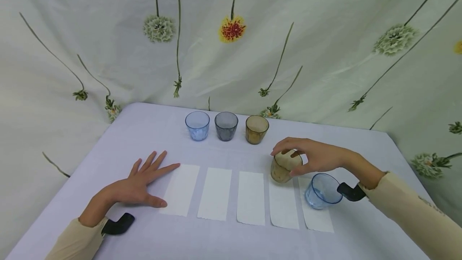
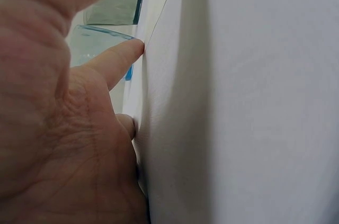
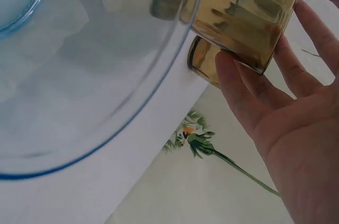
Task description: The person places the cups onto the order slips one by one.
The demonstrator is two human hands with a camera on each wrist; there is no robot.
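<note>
One white table [image 1: 223, 155]: had a smooth, matte cloth top.
Left hand [image 1: 138, 183]: lay splayed on the cloth, holding nothing.
Right hand [image 1: 312, 154]: I had the amber glass [image 1: 278, 172] pinched between thumb and fingers.
Paper strips [image 1: 250, 200]: five, looked thin and floppy.
Amber glass: over the far end of strip four from the left, couldn't tell if touching. Tapered, shiny, see-through. I figured lightish, stiff, slippery, breakable, so just under the rim seemed safest.

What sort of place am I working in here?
Probably an indoor tabletop setup staged for the work: a white-covered table, a flower-printed cloth backdrop behind it, and tinted glasses near a row of five white strips.
</note>
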